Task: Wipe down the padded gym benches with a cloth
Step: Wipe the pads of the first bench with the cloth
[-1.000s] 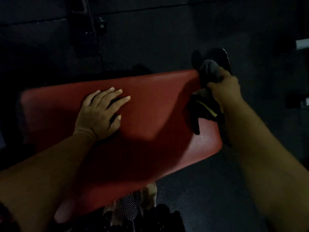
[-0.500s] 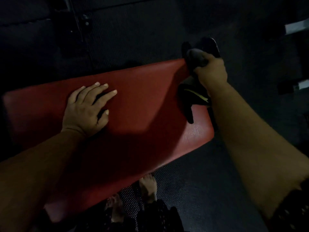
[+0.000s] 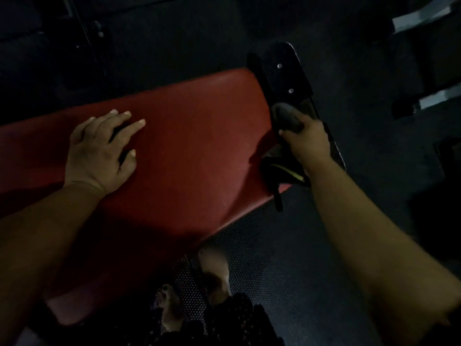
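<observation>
A red padded bench (image 3: 189, 151) runs across the middle of the dim head view. My left hand (image 3: 99, 151) rests flat on its left part, fingers spread. At the bench's right end my right hand (image 3: 308, 141) grips a dark cloth (image 3: 287, 118), bunched above the fingers. More of the cloth, with a yellowish stripe (image 3: 284, 176), hangs below the wrist over the bench's right edge.
A black plate with two bolts (image 3: 283, 71) juts out beyond the bench's right end. Dark textured rubber flooring (image 3: 274, 258) surrounds the bench. My bare feet (image 3: 214, 273) stand below the near edge. Pale metal bars (image 3: 424, 18) lie at the top right.
My right hand with the cloth has slid along the bench's right end toward me, uncovering the black bolted plate. The left hand has stayed flat on the pad.
</observation>
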A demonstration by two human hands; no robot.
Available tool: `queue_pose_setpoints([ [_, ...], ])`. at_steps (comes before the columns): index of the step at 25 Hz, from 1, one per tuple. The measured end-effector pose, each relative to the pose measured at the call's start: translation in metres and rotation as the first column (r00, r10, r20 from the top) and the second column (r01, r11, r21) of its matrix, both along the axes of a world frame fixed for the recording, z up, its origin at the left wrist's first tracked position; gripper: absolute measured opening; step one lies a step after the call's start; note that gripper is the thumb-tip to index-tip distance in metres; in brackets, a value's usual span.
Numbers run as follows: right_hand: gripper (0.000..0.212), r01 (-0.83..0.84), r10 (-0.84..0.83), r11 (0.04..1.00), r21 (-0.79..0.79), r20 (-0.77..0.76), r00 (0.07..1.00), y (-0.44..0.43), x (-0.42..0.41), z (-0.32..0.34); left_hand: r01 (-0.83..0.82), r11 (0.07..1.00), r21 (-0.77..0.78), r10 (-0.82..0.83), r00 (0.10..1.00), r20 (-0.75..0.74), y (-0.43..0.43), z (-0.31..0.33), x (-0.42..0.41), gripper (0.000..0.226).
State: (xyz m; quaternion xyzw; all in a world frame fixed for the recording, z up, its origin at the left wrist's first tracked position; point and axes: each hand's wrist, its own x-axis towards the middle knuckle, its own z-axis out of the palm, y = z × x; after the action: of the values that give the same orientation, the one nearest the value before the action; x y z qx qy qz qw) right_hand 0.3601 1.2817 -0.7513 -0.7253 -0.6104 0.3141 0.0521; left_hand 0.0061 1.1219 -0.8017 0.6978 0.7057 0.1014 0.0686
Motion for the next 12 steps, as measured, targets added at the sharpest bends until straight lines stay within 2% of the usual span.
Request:
queue_pose_setpoints([
  [3,0.06,-0.119,0.117,0.993,0.014,0.109,0.987,0.014,-0.005,-0.002,0.018,1.0,0.004,-0.017,0.999,-0.035,-0.002,-0.001,0.0,0.057],
  [7,0.06,0.034,-0.035,0.999,0.019,0.087,0.996,-0.049,0.022,0.011,0.143,0.99,-0.014,-0.143,0.99,-0.013,-0.008,0.006,0.003,0.047],
  [9,0.062,0.051,-0.059,0.997,0.064,0.125,0.99,-0.09,0.028,0.015,0.188,0.981,0.036,-0.19,0.981,0.042,-0.012,0.016,0.004,0.041],
  [12,0.066,0.07,-0.086,0.991,0.111,0.152,0.985,-0.143,0.027,0.014,0.092,0.991,0.096,-0.103,0.988,0.119,-0.047,0.027,0.011,0.044],
])
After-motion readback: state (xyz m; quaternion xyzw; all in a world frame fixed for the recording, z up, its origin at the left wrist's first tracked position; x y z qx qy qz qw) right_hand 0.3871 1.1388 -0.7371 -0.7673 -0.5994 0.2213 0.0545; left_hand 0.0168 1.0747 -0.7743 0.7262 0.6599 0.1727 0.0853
